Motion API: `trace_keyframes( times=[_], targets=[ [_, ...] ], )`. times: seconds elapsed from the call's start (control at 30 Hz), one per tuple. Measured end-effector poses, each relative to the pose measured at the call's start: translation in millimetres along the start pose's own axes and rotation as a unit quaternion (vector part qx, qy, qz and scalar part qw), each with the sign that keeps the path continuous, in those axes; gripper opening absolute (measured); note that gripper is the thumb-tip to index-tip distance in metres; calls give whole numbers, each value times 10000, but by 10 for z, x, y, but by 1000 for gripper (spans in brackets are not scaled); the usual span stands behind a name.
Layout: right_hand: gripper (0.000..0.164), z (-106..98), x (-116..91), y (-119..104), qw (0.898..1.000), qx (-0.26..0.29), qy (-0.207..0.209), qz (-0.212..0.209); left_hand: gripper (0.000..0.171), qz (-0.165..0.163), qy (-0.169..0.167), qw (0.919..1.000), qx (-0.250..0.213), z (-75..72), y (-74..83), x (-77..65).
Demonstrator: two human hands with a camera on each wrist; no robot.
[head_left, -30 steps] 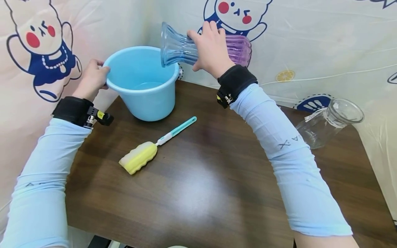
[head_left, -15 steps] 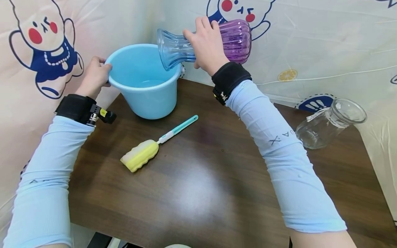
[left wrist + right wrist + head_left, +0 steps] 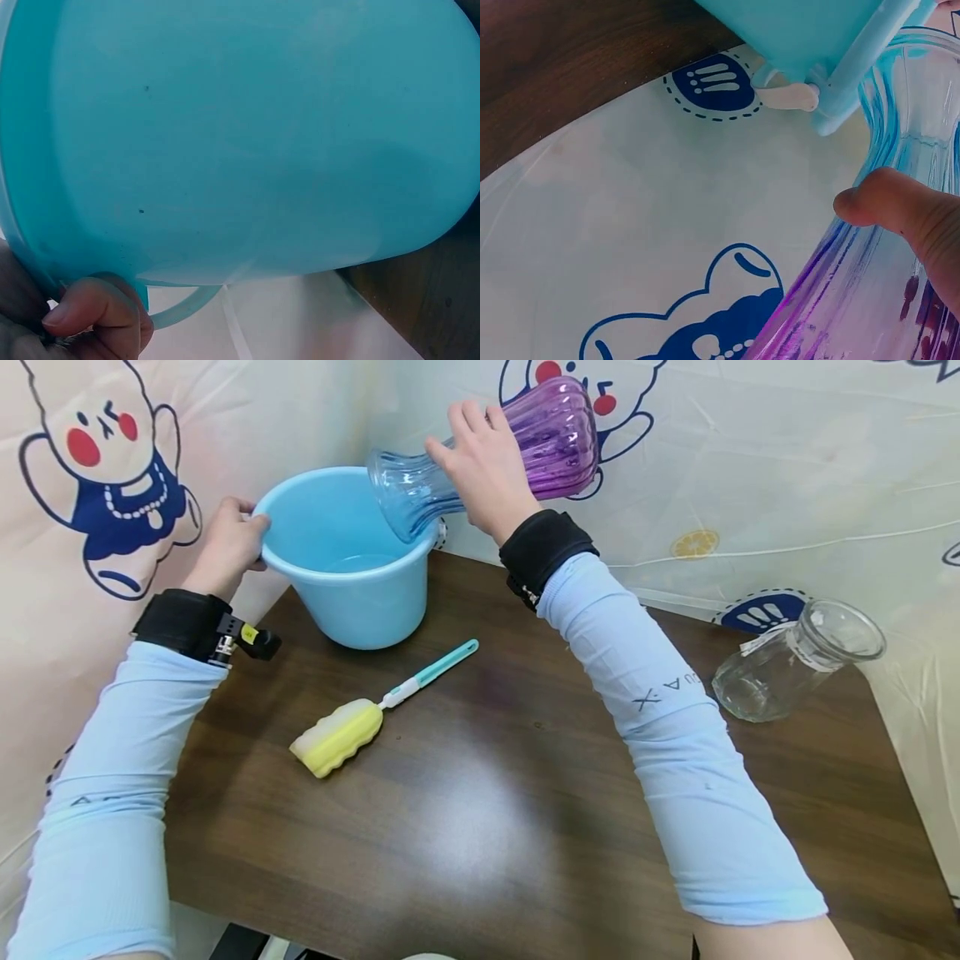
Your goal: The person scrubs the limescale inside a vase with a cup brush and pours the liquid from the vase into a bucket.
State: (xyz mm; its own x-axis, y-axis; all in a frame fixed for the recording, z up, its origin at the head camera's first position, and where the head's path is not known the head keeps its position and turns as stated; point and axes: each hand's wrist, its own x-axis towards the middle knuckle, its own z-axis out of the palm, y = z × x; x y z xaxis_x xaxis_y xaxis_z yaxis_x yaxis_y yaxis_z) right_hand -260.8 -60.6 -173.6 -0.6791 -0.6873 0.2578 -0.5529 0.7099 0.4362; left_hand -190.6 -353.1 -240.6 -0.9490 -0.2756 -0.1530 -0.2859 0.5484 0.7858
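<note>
My right hand [image 3: 483,472] grips a ribbed glass vase [image 3: 558,439], blue at the neck and purple toward the base. The vase tilts with its flared mouth low, over the right rim of the light blue bucket [image 3: 360,610], and its base raised to the right. In the right wrist view, the thumb [image 3: 889,199] presses against the vase's neck. My left hand [image 3: 228,547] holds the bucket at its left rim. Curled fingers [image 3: 101,307] show there in the left wrist view, beside the bucket's handle [image 3: 187,306]. A little water appears at the bottom of the bucket.
On the brown table [image 3: 480,860] lies a bottle brush [image 3: 341,735] with a yellow and white sponge head, in front of the bucket. A clear glass jar [image 3: 772,681] stands at the right, near my right forearm. Printed cloth [image 3: 750,477] hangs behind the table.
My right hand has moved left and tipped the vase further: its base has risen and its mouth has dropped over the bucket. The left hand keeps its hold on the rim.
</note>
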Motion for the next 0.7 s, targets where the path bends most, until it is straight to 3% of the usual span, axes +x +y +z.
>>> trace_keyframes(
  times=[0.37, 0.7],
  targets=[
    [53, -20, 86, -72, 9976, -508, 290, -374, 54, -62, 66, 10000, -30, 1, -30, 12],
    [54, -5, 76, -112, 9920, -995, 482, -614, 54, -64, 103, 9999, -46, 9, -39, 16]
  ],
)
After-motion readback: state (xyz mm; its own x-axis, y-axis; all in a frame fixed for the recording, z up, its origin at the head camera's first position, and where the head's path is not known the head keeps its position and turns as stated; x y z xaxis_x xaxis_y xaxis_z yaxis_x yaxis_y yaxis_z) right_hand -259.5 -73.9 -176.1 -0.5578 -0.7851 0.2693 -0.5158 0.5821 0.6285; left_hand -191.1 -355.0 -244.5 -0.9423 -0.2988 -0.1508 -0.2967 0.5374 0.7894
